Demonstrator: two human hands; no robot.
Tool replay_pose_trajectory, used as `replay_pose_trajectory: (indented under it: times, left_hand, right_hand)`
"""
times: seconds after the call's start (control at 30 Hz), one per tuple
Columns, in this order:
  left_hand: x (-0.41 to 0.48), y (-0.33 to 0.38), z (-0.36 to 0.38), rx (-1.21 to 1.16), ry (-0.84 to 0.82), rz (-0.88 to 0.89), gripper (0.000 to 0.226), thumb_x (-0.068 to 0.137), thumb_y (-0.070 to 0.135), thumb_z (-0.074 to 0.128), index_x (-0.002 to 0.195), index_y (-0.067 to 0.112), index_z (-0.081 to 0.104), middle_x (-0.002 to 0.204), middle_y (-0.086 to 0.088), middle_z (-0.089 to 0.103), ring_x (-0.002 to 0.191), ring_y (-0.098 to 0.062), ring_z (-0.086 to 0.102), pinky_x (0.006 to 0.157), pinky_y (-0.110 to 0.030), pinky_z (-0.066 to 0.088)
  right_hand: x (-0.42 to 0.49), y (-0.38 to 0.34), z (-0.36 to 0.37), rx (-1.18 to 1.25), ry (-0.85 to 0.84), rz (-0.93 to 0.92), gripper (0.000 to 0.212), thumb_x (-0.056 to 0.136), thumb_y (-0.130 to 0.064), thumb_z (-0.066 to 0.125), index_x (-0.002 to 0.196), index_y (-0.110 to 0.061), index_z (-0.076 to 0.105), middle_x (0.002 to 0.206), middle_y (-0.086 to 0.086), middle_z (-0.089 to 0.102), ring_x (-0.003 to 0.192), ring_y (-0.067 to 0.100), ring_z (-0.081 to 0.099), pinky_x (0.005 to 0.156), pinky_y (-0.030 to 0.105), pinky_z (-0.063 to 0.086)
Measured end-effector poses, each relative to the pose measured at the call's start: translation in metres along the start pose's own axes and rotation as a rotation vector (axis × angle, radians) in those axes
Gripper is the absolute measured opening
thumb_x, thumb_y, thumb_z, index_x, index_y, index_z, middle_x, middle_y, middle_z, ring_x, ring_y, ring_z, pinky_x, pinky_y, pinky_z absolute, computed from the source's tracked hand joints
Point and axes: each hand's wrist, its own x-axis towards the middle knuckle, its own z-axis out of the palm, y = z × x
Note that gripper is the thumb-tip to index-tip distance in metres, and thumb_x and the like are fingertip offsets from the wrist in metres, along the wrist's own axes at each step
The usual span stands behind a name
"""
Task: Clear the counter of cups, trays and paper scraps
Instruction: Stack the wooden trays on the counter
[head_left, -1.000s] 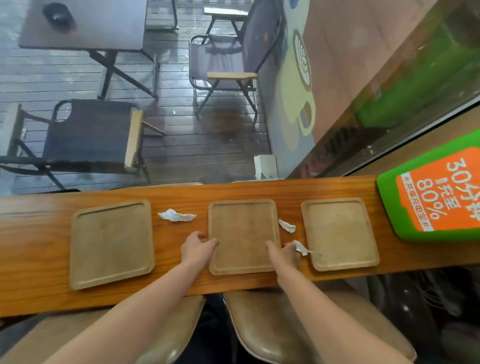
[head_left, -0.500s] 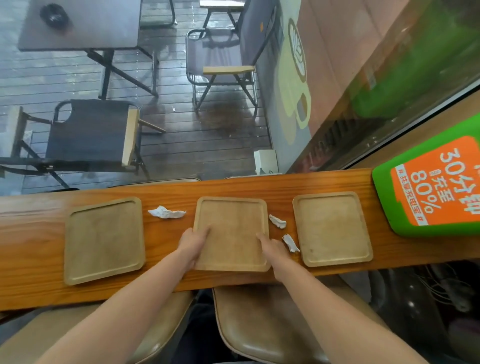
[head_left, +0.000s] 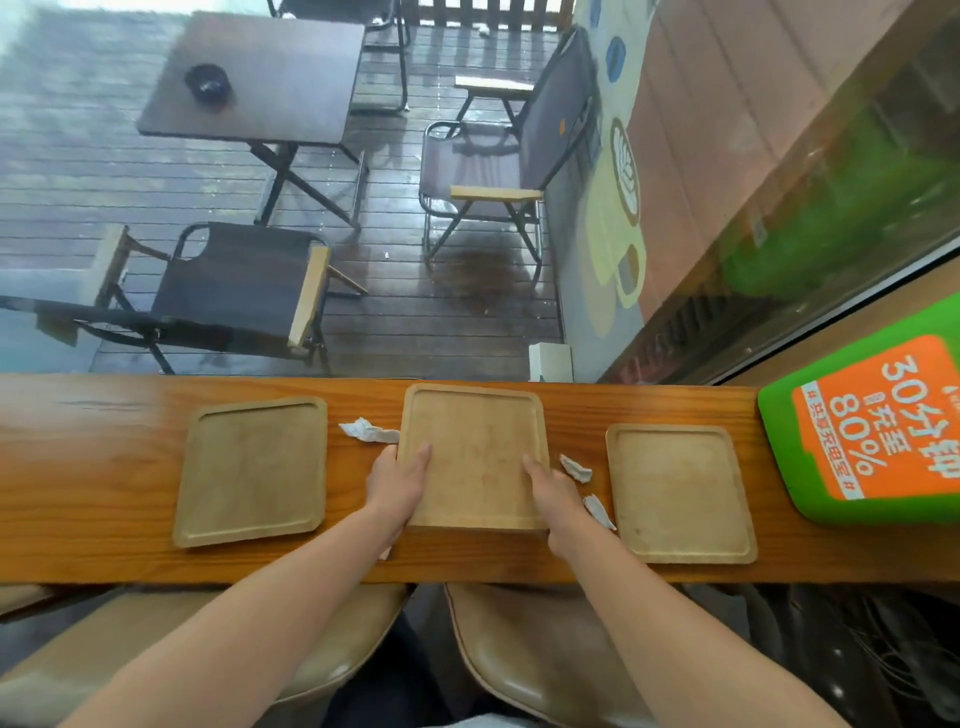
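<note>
Gripping middle wooden tray (head_left: 475, 457) at counter (head_left: 104, 519) centre, left hand (head_left: 397, 486) and right hand (head_left: 553, 491) clamped on side edges; I judged level lift best, paper scraps (head_left: 575, 467) just beside.

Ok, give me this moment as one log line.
step: lifting middle tray | left hand: gripping its left edge | right hand: gripping its right edge | counter: two trays, three scraps left

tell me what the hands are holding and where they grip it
Both hold the middle tray by its near corners: left hand on the near-left edge, right hand on the near-right edge, thumbs on top. Its near edge looks lifted off the counter.
</note>
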Motion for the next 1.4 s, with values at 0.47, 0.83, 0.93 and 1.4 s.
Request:
replay_pose_trajectory:
  times: [0.47, 0.83, 0.93, 1.4]
  left_hand:
    - [0.036, -0.026, -0.176, 0.017, 0.039, 0.054, 0.036, 0.098, 0.047, 0.053, 0.115, 0.015, 0.059, 0.108, -0.004, 0.066, 0.097, -0.024, 0.062, 0.085, -0.042, 0.052]
    - [0.065, -0.064, -0.269, 0.012, 0.082, -0.029, 0.053, 0.096, 0.051, 0.054, 0.129, 0.01, 0.057, 0.121, -0.01, 0.064, 0.108, -0.031, 0.061, 0.097, -0.048, 0.051]
    - [0.072, -0.074, -0.274, -0.012, 0.074, -0.057, 0.05, 0.096, 0.05, 0.055, 0.125, 0.01, 0.058, 0.119, -0.01, 0.065, 0.107, -0.032, 0.062, 0.096, -0.047, 0.052]
    - [0.089, -0.104, -0.282, -0.005, 0.027, -0.223, 0.049, 0.099, 0.044, 0.053, 0.13, 0.007, 0.051, 0.116, -0.01, 0.061, 0.101, -0.028, 0.06, 0.082, -0.039, 0.052]
  right_hand:
    - [-0.05, -0.015, 0.172, -0.061, 0.014, -0.044, 0.05, 0.098, -0.049, 0.05, 0.133, -0.013, 0.052, 0.109, 0.001, 0.06, 0.101, 0.024, 0.057, 0.097, 0.044, 0.049]
    - [-0.07, -0.017, 0.274, -0.06, -0.023, 0.017, 0.034, 0.099, -0.046, 0.052, 0.119, -0.018, 0.052, 0.107, 0.005, 0.059, 0.095, 0.028, 0.058, 0.072, 0.042, 0.059]
    - [-0.063, -0.013, 0.284, -0.098, -0.005, 0.039, 0.034, 0.1, -0.044, 0.051, 0.119, -0.016, 0.051, 0.107, 0.006, 0.058, 0.101, 0.03, 0.058, 0.09, 0.049, 0.058]
    - [-0.049, -0.008, 0.308, -0.243, -0.016, 0.085, 0.028, 0.099, -0.035, 0.055, 0.118, -0.017, 0.047, 0.105, 0.007, 0.054, 0.093, 0.027, 0.056, 0.061, 0.037, 0.054]
